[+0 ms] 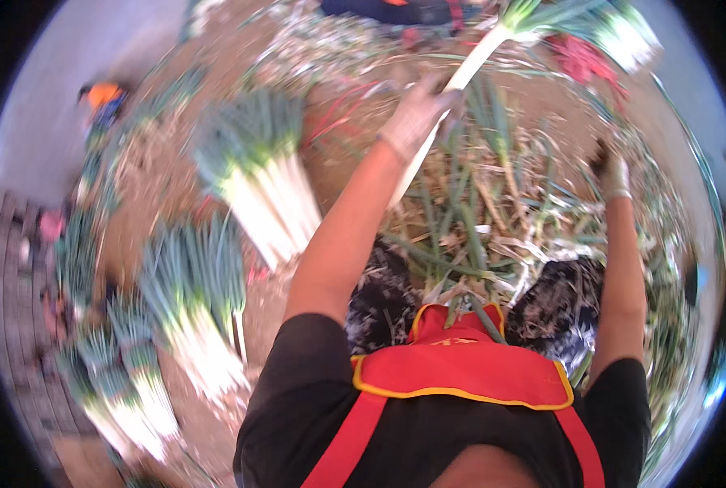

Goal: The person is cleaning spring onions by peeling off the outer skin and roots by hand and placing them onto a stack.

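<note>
My left hand (422,115), in a pale glove, is closed around a long green onion (478,63). Its white shaft slants from lower left to upper right, with the green leaves at the top of the view. My right hand (612,169), also gloved, reaches out over the right side of the litter; its fingers are dark and blurred, so any hold there cannot be made out. Between my arms lies a heap of loose leaves and peeled skins (493,203), some of it against my red apron (460,366).
Sorted bundles of green onions (265,195) lie on the dirt floor to my left, with another bundle (192,317) nearer. Red ties (334,118) are strewn beyond them. A person in orange (103,96) is far left. More trimmings (672,350) line the right.
</note>
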Action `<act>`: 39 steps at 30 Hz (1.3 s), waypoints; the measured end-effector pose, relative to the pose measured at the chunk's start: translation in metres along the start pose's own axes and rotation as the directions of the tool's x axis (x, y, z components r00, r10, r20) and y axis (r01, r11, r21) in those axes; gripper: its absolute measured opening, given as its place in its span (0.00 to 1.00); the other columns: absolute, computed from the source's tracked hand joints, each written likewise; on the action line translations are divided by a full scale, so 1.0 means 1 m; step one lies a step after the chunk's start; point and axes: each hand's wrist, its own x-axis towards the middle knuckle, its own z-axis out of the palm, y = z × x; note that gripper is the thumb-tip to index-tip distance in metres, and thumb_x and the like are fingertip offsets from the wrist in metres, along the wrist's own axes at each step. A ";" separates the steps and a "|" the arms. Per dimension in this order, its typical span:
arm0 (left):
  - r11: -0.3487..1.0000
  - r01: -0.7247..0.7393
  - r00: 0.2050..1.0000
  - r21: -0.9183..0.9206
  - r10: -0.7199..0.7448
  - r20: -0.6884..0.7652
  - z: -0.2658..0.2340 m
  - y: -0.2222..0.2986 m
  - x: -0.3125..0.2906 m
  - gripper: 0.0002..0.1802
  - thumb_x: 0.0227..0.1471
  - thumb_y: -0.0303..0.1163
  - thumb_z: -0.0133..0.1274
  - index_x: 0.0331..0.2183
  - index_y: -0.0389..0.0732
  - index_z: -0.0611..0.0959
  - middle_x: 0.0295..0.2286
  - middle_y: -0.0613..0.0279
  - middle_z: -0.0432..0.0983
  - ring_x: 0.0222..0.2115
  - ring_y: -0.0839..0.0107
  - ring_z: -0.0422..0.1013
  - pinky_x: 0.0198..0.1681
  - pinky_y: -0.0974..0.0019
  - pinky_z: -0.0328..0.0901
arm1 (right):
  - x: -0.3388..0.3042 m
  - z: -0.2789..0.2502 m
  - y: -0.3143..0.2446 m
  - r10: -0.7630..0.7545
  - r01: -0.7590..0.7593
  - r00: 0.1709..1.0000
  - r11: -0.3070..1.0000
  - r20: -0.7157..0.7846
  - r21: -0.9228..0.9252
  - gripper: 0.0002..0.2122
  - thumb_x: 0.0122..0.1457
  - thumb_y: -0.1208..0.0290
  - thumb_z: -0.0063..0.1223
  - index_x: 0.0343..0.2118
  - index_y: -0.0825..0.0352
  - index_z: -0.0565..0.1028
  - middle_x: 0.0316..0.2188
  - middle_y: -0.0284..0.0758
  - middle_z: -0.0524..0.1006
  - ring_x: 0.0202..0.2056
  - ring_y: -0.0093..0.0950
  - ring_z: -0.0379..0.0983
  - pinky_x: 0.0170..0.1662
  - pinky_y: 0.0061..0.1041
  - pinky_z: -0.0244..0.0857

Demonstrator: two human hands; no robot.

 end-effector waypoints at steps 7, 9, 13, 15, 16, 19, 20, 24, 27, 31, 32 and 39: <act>0.984 -0.175 0.827 -0.002 0.146 -0.543 -0.168 0.033 -0.076 0.10 0.55 0.33 0.53 0.39 0.42 0.73 0.20 0.66 0.71 0.15 0.79 0.64 0.15 0.74 0.58 | -0.037 0.055 0.018 0.038 0.151 0.929 0.869 0.369 -0.471 0.11 0.63 0.65 0.49 0.42 0.66 0.77 0.18 0.21 0.63 0.18 0.13 0.57 0.21 0.14 0.52; 0.986 -0.167 0.752 0.029 0.146 -0.642 -0.205 0.039 -0.121 0.09 0.57 0.34 0.52 0.38 0.42 0.72 0.21 0.67 0.71 0.15 0.79 0.63 0.15 0.75 0.57 | -0.044 0.061 0.020 0.051 0.205 0.914 0.798 0.402 -0.567 0.11 0.63 0.65 0.49 0.42 0.66 0.77 0.18 0.21 0.62 0.18 0.13 0.56 0.20 0.14 0.50; 0.997 -0.041 0.661 0.069 0.079 -0.746 -0.270 0.013 -0.187 0.10 0.57 0.36 0.51 0.38 0.41 0.73 0.20 0.67 0.69 0.15 0.80 0.62 0.16 0.75 0.58 | -0.015 0.025 0.042 0.012 0.292 0.902 0.717 0.431 -0.632 0.12 0.61 0.66 0.50 0.41 0.67 0.78 0.24 0.25 0.71 0.22 0.14 0.64 0.24 0.14 0.58; 0.993 0.034 0.647 0.112 0.064 -0.760 -0.277 -0.006 -0.210 0.12 0.58 0.38 0.49 0.38 0.40 0.73 0.20 0.67 0.69 0.15 0.79 0.62 0.16 0.75 0.58 | -0.007 0.020 0.045 0.157 0.124 0.925 0.735 0.346 -0.666 0.13 0.60 0.66 0.51 0.43 0.69 0.77 0.27 0.27 0.74 0.24 0.16 0.67 0.26 0.15 0.61; 0.991 0.066 0.647 0.116 0.046 -0.761 -0.272 -0.016 -0.218 0.13 0.58 0.39 0.49 0.39 0.39 0.73 0.20 0.67 0.68 0.15 0.79 0.62 0.17 0.75 0.58 | -0.031 0.041 0.039 0.258 0.051 0.919 0.671 0.298 -0.740 0.16 0.59 0.65 0.52 0.45 0.71 0.75 0.32 0.31 0.77 0.27 0.20 0.71 0.29 0.19 0.66; 0.998 0.059 0.728 -0.013 -0.052 -0.684 -0.235 -0.038 -0.218 0.15 0.59 0.39 0.47 0.42 0.37 0.73 0.20 0.66 0.68 0.14 0.79 0.62 0.17 0.75 0.58 | -0.052 0.082 0.057 0.128 0.412 0.878 0.289 0.461 -0.864 0.23 0.57 0.65 0.52 0.54 0.71 0.68 0.38 0.35 0.77 0.35 0.23 0.72 0.36 0.23 0.67; 0.996 0.061 0.742 -0.068 -0.091 -0.664 -0.216 -0.042 -0.213 0.16 0.59 0.38 0.47 0.44 0.37 0.73 0.20 0.66 0.67 0.14 0.79 0.62 0.16 0.75 0.58 | -0.067 0.103 0.054 0.173 0.424 0.833 0.409 0.525 -0.808 0.22 0.57 0.63 0.52 0.51 0.73 0.70 0.41 0.40 0.77 0.39 0.26 0.72 0.42 0.26 0.67; 0.951 0.306 0.820 -0.040 -0.285 -0.496 -0.163 -0.062 -0.188 0.19 0.58 0.33 0.47 0.50 0.36 0.71 0.20 0.66 0.67 0.14 0.79 0.62 0.16 0.75 0.58 | -0.075 0.161 0.065 0.193 0.590 0.684 0.422 0.704 -0.688 0.19 0.58 0.62 0.50 0.46 0.73 0.72 0.36 0.41 0.77 0.37 0.28 0.73 0.43 0.29 0.67; 0.901 0.412 0.858 0.135 -0.334 -0.390 -0.140 -0.078 -0.169 0.22 0.57 0.30 0.49 0.53 0.37 0.72 0.21 0.66 0.70 0.15 0.81 0.62 0.18 0.76 0.58 | -0.085 0.196 0.081 0.060 0.587 0.725 0.467 0.687 -0.661 0.19 0.57 0.61 0.54 0.46 0.70 0.74 0.34 0.43 0.80 0.34 0.31 0.77 0.39 0.28 0.70; 0.708 0.312 0.948 0.634 -0.185 -0.260 -0.118 -0.083 -0.152 0.22 0.55 0.30 0.51 0.52 0.39 0.74 0.25 0.61 0.75 0.23 0.78 0.70 0.27 0.73 0.65 | -0.144 0.248 0.050 -0.225 0.738 0.660 0.369 0.717 -0.564 0.19 0.56 0.60 0.57 0.49 0.61 0.73 0.23 0.36 0.75 0.24 0.25 0.73 0.31 0.26 0.69; 0.753 0.349 0.935 0.558 -0.240 -0.262 -0.114 -0.082 -0.153 0.22 0.54 0.31 0.52 0.52 0.39 0.74 0.26 0.60 0.76 0.24 0.77 0.70 0.29 0.72 0.66 | -0.168 0.262 0.025 0.000 0.700 0.698 0.211 0.716 -0.683 0.20 0.55 0.60 0.58 0.51 0.60 0.73 0.27 0.37 0.78 0.27 0.25 0.75 0.34 0.26 0.70; 0.670 0.283 0.959 0.686 -0.206 -0.194 -0.104 -0.078 -0.155 0.26 0.51 0.43 0.56 0.49 0.40 0.76 0.35 0.45 0.78 0.38 0.53 0.76 0.42 0.59 0.67 | -0.139 0.244 0.066 -0.054 0.714 0.627 0.441 0.777 -0.545 0.12 0.57 0.64 0.54 0.39 0.65 0.79 0.33 0.35 0.81 0.33 0.25 0.77 0.40 0.26 0.70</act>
